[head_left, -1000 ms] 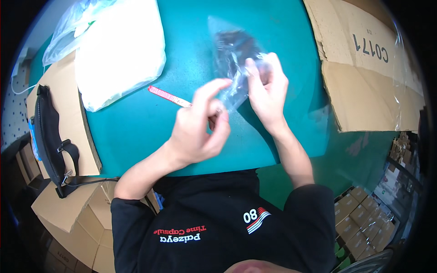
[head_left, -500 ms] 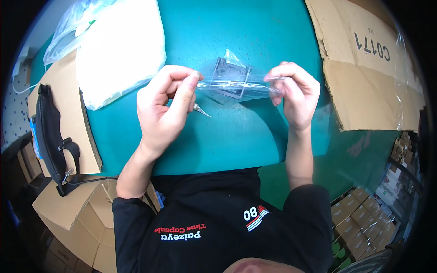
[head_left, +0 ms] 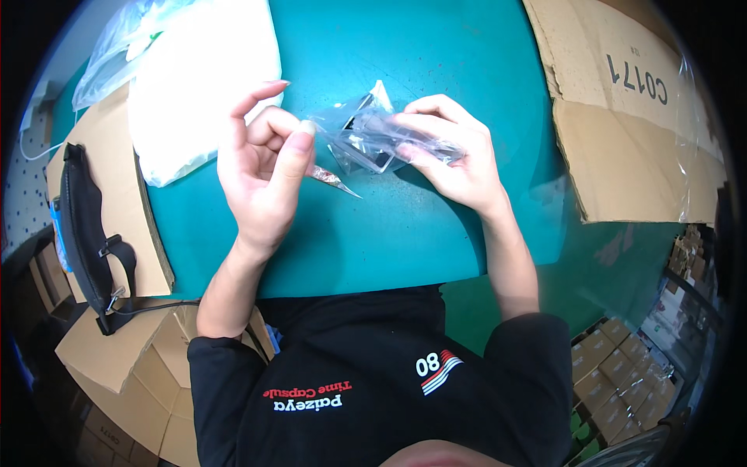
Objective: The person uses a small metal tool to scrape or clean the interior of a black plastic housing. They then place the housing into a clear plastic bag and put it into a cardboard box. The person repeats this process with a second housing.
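Observation:
My right hand [head_left: 455, 152] presses down on a clear plastic bag [head_left: 369, 136] with a small dark item inside, which lies on the teal table [head_left: 405, 233]. My left hand [head_left: 264, 167] is raised just left of the bag, palm toward me. Its thumb is pinched against the fingers, and a thin clear strip [head_left: 333, 179] sticks out from under the thumb toward the bag. The index finger points up.
A pile of white plastic bags [head_left: 198, 86] lies at the table's far left. A flattened cardboard box [head_left: 622, 117] under clear film covers the right side. Cardboard with a black strapped tool [head_left: 85, 226] sits at the left edge. Small boxes [head_left: 615, 366] are stacked lower right.
Both hands held the bag stretched between them. Now my left hand has let go and drawn back with the thin strip, while my right hand has laid the bag down on the table.

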Action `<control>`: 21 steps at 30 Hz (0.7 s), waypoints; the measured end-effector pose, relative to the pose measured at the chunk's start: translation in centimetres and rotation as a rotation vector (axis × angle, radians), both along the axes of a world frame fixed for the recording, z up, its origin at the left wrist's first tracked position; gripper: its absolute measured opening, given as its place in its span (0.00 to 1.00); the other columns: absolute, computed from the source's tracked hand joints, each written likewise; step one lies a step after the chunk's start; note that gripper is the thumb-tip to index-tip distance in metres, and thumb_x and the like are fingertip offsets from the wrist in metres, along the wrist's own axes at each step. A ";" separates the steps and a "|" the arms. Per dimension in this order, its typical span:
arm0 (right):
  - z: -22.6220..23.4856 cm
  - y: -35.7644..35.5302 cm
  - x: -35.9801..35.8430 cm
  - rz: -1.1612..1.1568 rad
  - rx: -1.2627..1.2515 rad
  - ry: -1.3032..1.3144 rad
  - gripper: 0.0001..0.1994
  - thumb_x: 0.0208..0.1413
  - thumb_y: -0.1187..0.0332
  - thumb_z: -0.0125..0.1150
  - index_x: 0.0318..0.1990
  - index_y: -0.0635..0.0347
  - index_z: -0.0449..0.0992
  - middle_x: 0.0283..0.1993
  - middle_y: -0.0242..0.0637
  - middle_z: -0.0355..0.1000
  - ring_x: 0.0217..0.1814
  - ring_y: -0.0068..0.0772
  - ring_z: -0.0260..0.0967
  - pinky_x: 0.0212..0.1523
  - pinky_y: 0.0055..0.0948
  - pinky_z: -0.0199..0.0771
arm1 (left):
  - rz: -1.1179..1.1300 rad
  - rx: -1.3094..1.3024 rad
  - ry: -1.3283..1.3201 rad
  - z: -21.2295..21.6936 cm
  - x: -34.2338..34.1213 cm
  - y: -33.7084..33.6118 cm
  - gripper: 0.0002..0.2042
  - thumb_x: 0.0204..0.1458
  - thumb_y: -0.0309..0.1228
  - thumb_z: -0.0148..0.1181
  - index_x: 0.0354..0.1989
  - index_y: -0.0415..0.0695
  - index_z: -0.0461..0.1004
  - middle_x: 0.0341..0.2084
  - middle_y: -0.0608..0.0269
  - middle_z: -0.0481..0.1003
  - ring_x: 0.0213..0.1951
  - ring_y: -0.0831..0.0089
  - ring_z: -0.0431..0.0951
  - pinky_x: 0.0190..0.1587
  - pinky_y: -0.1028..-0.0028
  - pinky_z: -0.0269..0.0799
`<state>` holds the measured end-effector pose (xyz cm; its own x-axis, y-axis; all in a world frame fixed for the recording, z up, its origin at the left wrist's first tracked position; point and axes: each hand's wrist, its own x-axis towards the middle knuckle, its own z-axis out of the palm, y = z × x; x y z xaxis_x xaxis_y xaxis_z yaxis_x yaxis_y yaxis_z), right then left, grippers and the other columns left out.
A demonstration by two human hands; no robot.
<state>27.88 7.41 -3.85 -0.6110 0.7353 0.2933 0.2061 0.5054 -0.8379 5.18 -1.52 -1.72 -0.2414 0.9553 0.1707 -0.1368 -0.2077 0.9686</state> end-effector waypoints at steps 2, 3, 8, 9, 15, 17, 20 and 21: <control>0.1 0.1 0.1 -0.013 -0.007 0.020 0.15 0.50 0.76 0.69 0.48 0.59 0.84 0.43 0.38 0.76 0.40 0.31 0.76 0.40 0.27 0.76 | 0.052 -0.013 0.067 -1.1 -0.5 0.3 0.15 0.59 0.21 0.61 0.54 0.35 0.71 0.33 0.65 0.72 0.33 0.81 0.74 0.34 0.82 0.71; 0.0 0.2 0.1 -0.022 -0.002 0.029 0.15 0.51 0.76 0.68 0.47 0.59 0.84 0.43 0.38 0.76 0.39 0.31 0.76 0.40 0.27 0.76 | -0.022 -0.123 0.134 -0.5 -0.6 0.3 0.14 0.58 0.22 0.63 0.52 0.36 0.73 0.36 0.65 0.71 0.37 0.81 0.73 0.38 0.81 0.72; -0.6 0.6 0.5 -0.060 0.007 0.049 0.12 0.52 0.76 0.66 0.45 0.60 0.84 0.42 0.39 0.76 0.38 0.32 0.75 0.39 0.27 0.76 | -0.050 0.157 0.637 -1.3 0.0 1.0 0.11 0.50 0.21 0.66 0.42 0.40 0.81 0.43 0.55 0.75 0.40 0.69 0.78 0.40 0.74 0.74; -0.5 0.6 0.4 -0.053 -0.011 0.049 0.11 0.52 0.76 0.66 0.44 0.60 0.84 0.41 0.39 0.76 0.38 0.32 0.75 0.39 0.27 0.76 | -0.057 0.056 0.579 -0.9 0.6 0.5 0.11 0.50 0.21 0.66 0.42 0.42 0.83 0.45 0.54 0.75 0.45 0.65 0.78 0.43 0.72 0.74; -0.3 -0.5 -0.5 -0.076 0.030 0.005 0.12 0.51 0.77 0.66 0.45 0.61 0.83 0.38 0.40 0.76 0.36 0.32 0.73 0.37 0.27 0.75 | -0.076 0.228 0.868 -2.2 2.0 0.6 0.09 0.49 0.23 0.67 0.40 0.42 0.82 0.56 0.49 0.71 0.55 0.53 0.73 0.54 0.61 0.71; -0.6 -0.9 -1.0 -0.156 -0.008 0.030 0.16 0.48 0.76 0.70 0.46 0.62 0.80 0.40 0.40 0.75 0.35 0.32 0.73 0.37 0.27 0.75 | -0.022 0.251 0.979 -2.4 2.1 1.0 0.05 0.51 0.27 0.67 0.35 0.42 0.80 0.61 0.48 0.68 0.59 0.47 0.70 0.54 0.59 0.70; 0.5 -1.2 -1.3 -0.229 -0.117 0.125 0.18 0.43 0.74 0.75 0.44 0.62 0.78 0.45 0.41 0.74 0.37 0.32 0.73 0.37 0.27 0.76 | -0.050 0.244 1.123 -2.1 2.0 1.3 0.06 0.52 0.30 0.66 0.32 0.41 0.78 0.64 0.47 0.67 0.62 0.47 0.68 0.56 0.57 0.69; 0.9 -1.0 -0.9 -0.203 -0.095 0.166 0.19 0.39 0.71 0.78 0.41 0.61 0.78 0.49 0.41 0.73 0.39 0.33 0.73 0.38 0.27 0.77 | -0.055 0.240 1.127 -2.0 2.1 1.4 0.06 0.52 0.31 0.66 0.32 0.41 0.78 0.64 0.47 0.66 0.63 0.47 0.68 0.57 0.57 0.69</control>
<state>27.01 6.39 -2.98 -0.3978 0.8667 0.3009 0.1505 0.3852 -0.9105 7.24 -0.17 -3.74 0.2046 0.8734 0.4419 0.7665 -0.4237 0.4827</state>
